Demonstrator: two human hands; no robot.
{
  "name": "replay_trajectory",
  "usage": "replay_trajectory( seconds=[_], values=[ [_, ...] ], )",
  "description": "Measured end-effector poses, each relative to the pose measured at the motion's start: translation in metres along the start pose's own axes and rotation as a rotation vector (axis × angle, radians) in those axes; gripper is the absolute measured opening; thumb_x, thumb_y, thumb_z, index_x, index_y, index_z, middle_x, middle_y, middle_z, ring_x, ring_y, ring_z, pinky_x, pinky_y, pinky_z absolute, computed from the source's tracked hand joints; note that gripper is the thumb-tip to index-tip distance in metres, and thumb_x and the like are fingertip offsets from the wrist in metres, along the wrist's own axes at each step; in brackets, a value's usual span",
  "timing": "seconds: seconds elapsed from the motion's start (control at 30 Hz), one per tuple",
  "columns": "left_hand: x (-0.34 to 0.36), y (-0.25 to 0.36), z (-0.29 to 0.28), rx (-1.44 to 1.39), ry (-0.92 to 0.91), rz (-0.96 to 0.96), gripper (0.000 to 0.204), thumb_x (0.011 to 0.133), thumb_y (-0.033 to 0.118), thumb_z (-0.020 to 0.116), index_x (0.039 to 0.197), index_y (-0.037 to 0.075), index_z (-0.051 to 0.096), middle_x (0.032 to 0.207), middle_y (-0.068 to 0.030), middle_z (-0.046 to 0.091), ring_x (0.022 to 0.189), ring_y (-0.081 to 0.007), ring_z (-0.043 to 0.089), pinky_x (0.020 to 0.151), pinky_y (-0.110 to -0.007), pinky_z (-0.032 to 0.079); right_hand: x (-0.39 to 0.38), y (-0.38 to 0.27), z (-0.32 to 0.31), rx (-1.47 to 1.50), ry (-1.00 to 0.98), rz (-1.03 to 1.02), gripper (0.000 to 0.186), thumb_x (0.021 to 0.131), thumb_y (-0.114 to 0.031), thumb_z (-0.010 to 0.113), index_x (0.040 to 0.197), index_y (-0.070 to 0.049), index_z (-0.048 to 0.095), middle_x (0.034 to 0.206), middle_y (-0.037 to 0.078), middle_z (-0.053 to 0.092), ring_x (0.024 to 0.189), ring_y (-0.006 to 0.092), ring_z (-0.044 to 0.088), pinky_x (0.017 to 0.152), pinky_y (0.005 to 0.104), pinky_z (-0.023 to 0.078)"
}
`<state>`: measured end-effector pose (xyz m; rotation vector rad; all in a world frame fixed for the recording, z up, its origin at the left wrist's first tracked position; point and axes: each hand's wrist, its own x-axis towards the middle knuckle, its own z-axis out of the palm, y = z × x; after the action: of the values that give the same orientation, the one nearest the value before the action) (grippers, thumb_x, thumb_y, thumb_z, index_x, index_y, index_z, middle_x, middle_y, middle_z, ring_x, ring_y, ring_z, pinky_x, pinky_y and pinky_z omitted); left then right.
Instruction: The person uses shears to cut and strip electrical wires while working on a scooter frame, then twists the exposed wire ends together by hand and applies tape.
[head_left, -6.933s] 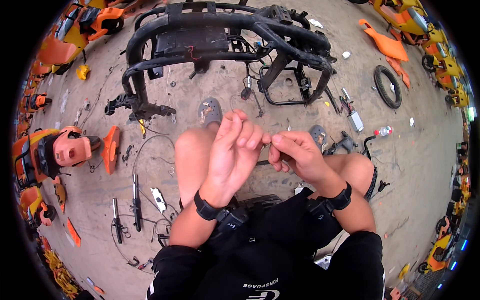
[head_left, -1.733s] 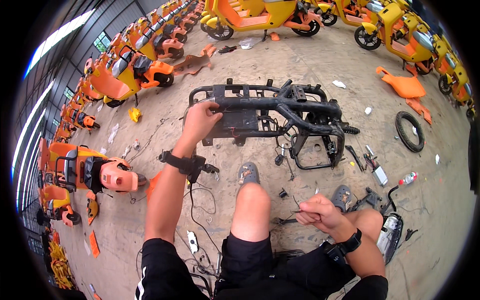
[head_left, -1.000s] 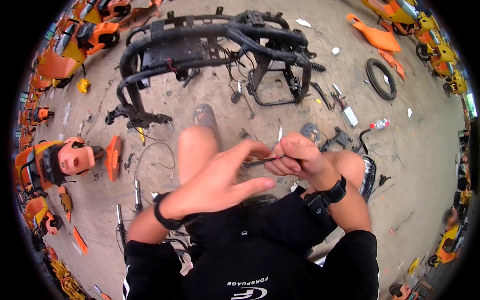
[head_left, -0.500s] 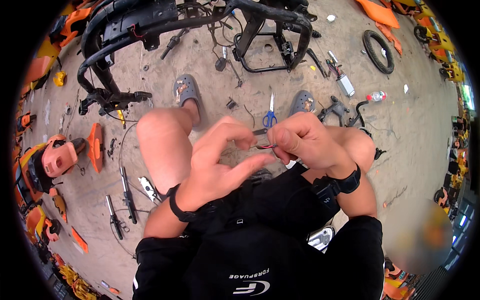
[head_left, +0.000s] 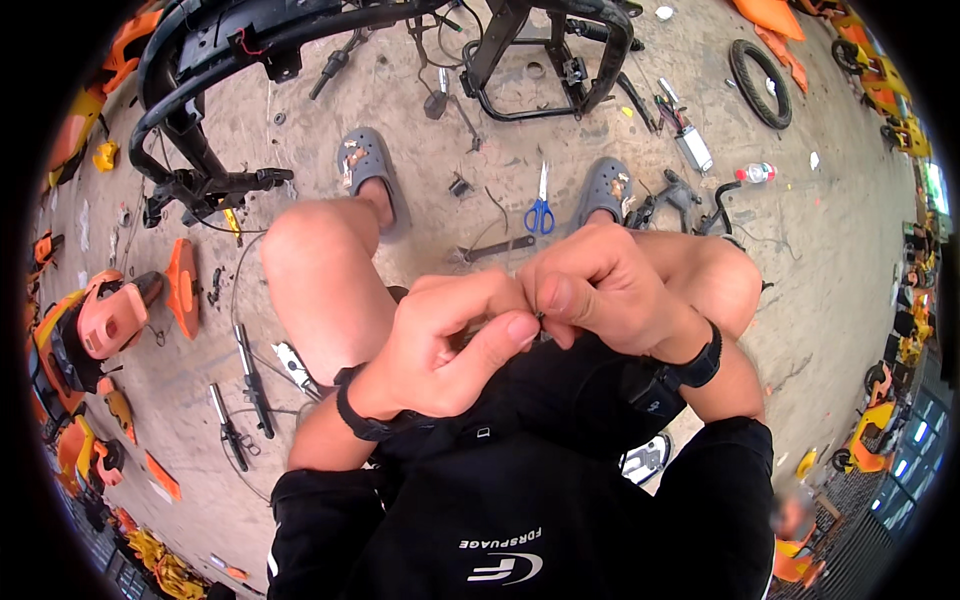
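My two hands meet above my lap, fingertips touching. My right hand (head_left: pixel 610 290) is closed in a pinch on a thin wire (head_left: pixel 541 316), of which only a dark bit shows between the fingers. Thumb and bent fingers of my left hand (head_left: pixel 450 345) are closed at the same spot, and the fingers hide most of what they grip. On the floor beyond them lie blue-handled scissors (head_left: pixel 540 217) and a flat dark metal bar (head_left: pixel 505 246).
A black vehicle frame (head_left: pixel 240 48) stands ahead at left. Toward the right lie a silver box with wires (head_left: pixel 693 149), a bottle (head_left: pixel 756 173) and a tyre (head_left: pixel 760 85). Two metal tubes (head_left: pixel 252 385) and orange body panels (head_left: pixel 181 288) are at left.
My left hand has closed from a spread grip and moved right against my right fingertips. The red and dark wire, visible before, is now mostly covered. The view has shifted slightly.
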<state>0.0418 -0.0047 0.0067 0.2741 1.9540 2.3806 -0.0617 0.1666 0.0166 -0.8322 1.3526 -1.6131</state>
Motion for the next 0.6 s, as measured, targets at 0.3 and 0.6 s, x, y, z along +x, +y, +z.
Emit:
replay_trajectory(
  seconds=[0.3, 0.6],
  values=[
    [0.005, -0.005, 0.007, 0.056, 0.195, 0.117, 0.015, 0.091, 0.006, 0.06, 0.079, -0.001, 0.057, 0.069, -0.0056, 0.06, 0.056, -0.0092, 0.048, 0.054, -0.022, 0.04, 0.001, 0.023, 0.009, 0.342, 0.132, 0.036, 0.05, 0.099, -0.037, 0.05, 0.063, -0.003, 0.056, 0.06, 0.0, 0.052, 0.056, 0.0062, 0.044, 0.051, 0.0233, 0.034],
    [0.005, -0.023, 0.014, -0.181, 0.111, -0.066, 0.021, 0.094, 0.009, 0.059, 0.109, -0.001, 0.048, 0.096, -0.0095, 0.061, 0.084, -0.0155, 0.06, 0.081, -0.031, 0.047, 0.002, 0.002, -0.023, -0.04, 0.139, -0.092, 0.054, 0.098, -0.043, 0.047, 0.064, -0.002, 0.058, 0.066, 0.004, 0.055, 0.069, 0.0139, 0.044, 0.059, 0.0262, 0.037]
  ],
)
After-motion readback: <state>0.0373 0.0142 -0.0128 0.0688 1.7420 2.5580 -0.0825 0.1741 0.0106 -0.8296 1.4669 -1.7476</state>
